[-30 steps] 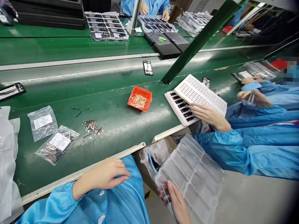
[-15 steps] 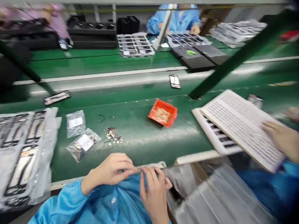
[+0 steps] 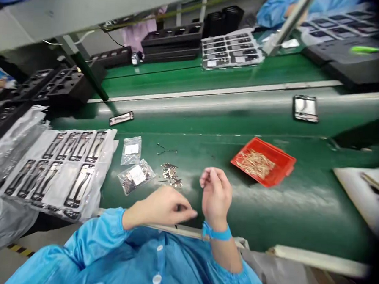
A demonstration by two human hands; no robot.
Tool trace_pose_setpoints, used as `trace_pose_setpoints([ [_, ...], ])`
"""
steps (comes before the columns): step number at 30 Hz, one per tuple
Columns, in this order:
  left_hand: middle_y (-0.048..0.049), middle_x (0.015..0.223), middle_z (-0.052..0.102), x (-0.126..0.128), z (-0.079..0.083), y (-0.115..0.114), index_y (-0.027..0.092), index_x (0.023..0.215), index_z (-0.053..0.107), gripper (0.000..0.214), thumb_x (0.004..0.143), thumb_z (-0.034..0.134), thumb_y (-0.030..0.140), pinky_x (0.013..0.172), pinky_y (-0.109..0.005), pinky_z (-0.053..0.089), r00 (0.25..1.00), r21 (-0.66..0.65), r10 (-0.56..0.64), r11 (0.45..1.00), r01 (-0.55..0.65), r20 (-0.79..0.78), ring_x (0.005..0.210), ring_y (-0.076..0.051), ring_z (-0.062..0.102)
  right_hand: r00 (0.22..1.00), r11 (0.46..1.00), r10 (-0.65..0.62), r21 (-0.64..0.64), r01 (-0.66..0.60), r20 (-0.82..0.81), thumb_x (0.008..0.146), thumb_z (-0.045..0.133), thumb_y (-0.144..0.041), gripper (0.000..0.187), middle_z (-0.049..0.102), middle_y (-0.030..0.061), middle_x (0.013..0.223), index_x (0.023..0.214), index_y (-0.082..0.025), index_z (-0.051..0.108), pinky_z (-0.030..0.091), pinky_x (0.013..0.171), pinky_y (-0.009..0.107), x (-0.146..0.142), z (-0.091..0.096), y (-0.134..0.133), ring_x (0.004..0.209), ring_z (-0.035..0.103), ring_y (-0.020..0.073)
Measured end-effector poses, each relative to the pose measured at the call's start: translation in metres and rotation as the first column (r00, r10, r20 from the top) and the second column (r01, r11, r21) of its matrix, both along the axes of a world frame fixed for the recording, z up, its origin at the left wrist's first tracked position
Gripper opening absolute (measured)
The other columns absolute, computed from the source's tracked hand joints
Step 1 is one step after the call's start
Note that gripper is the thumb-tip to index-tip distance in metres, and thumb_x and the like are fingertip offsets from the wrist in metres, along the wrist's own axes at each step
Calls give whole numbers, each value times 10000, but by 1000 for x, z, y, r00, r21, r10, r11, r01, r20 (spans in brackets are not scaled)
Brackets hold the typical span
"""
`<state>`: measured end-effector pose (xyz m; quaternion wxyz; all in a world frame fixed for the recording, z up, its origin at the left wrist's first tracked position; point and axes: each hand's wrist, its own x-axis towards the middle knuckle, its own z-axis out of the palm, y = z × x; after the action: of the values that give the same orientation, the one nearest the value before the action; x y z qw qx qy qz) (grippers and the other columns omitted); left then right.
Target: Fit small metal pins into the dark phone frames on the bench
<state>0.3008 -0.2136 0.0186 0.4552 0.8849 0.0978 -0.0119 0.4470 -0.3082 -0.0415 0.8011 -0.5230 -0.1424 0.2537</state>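
Note:
My left hand point(image 3: 165, 205) is over the near edge of the green bench, thumb and fingertips pinched together; anything between them is too small to make out. To its right my right hand point(image 3: 217, 194) is raised with its fingers curled in and the tips together, so I cannot see what they hold. The hands are apart. Just beyond my left hand lies a loose pile of small metal parts point(image 3: 172, 175). Right of my right hand stands a red bin point(image 3: 280, 163) of thin pale pieces point(image 3: 256, 162). A blue band point(image 3: 218, 232) circles my right wrist.
Two clear bags with white labels point(image 3: 131, 151) point(image 3: 137, 176) lie left of the pile, near a thin black cable point(image 3: 166, 150). A plastic tray of phone frames point(image 3: 63, 173) is at the left. Single frames point(image 3: 121, 118) point(image 3: 305, 108) lie farther back. A green post point(image 3: 89, 75) rises behind.
The view has swung left. My hands, earlier close together at the bench's near edge, are now apart and farther over it, the right one raised. The neighbour's hand and white sheet have left view.

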Motion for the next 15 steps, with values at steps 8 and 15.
trace_pose_setpoints([
  [8, -17, 713, 709, 18, -36, -83, 184, 840, 641, 221, 902, 750, 366, 562, -248, 384, 987, -12, 11, 1000, -13, -158, 602, -156, 632, 989, 992, -117, -38, 121, 92, 1000, 701, -472, 281, 614, 6, 834, 951, -195, 704, 437, 668, 263, 7, 17, -20, 720, 530, 132],
  [15, -58, 881, 767, 21, -50, -76, 188, 880, 651, 170, 986, 632, 319, 590, -297, 429, 976, 206, -175, 958, 200, -132, 727, -203, 690, 952, 960, 160, 265, -89, -261, 958, 718, -370, 194, 475, -26, 751, 871, -219, 632, 384, 559, 253, -5, 46, -35, 632, 426, 130],
])
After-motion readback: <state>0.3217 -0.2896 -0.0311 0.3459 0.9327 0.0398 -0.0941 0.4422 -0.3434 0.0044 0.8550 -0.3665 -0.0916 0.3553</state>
